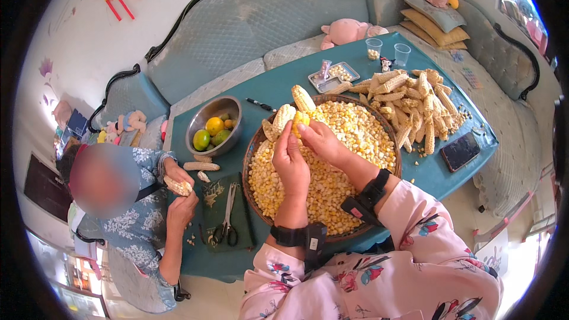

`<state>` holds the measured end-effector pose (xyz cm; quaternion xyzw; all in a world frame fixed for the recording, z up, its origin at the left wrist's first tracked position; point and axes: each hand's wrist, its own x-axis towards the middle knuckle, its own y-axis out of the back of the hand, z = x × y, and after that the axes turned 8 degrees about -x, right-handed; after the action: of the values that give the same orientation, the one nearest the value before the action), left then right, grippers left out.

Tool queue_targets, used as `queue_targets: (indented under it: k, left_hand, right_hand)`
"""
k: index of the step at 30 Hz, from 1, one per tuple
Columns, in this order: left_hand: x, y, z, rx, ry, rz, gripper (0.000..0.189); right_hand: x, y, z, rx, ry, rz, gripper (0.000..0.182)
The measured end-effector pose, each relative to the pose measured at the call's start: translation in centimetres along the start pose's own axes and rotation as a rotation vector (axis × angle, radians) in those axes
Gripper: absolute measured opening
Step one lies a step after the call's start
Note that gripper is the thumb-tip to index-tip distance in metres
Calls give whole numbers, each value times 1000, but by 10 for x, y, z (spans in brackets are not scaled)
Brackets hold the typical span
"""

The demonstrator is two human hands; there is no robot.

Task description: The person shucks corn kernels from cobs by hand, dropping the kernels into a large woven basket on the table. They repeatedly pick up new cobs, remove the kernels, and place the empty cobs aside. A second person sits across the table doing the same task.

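My left hand [291, 164] and my right hand [323, 142] meet over a round woven basket [397, 160] heaped with loose corn kernels [342, 178]. Between their fingers is a yellow corn piece [300, 121], partly covered by the fingertips; both hands grip it. Just beyond it, a corn cob with kernels [303, 98] rests near the basket's far rim, and a paler cob [283, 120] lies beside my left fingertips. Each of my wrists wears a black strap with a small device.
Stripped cobs [409, 102] are piled at the right, near a phone [460, 151]. At the left stand a metal bowl of fruit [235, 135] and scissors [227, 218] on a dark green book [244, 235]. A co-worker's hands [180, 204] hold a cob. Beyond are a tray [318, 81] and plastic cups [402, 55].
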<state>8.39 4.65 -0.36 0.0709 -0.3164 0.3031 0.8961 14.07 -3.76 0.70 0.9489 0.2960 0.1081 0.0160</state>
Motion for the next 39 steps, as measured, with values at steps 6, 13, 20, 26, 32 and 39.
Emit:
queue_targets:
  k: [6,13,20,26,32,39]
  left_hand:
    - [-2,1,-1,-161,175,19,36]
    - [-1,-1,9,-370,337,119,33]
    - [-3,-1,8,-185,307,-18,33]
    - [-1,3,17,-343,432,51,33]
    - [-3,2,10,-118,260,-8,32]
    - [0,1,2,-147,247,56,30]
  right_hand:
    - [-3,-3,-5,95,92,-31,31]
    - [-3,1,-5,156,10,-105,37]
    - [1,2,-3,77,-34,64,42]
    - [3,-3,7,71,111,56,42]
    - [-2,11,-3,130,-82,-49,46]
    - [1,1,0,203,-19,-15,43]
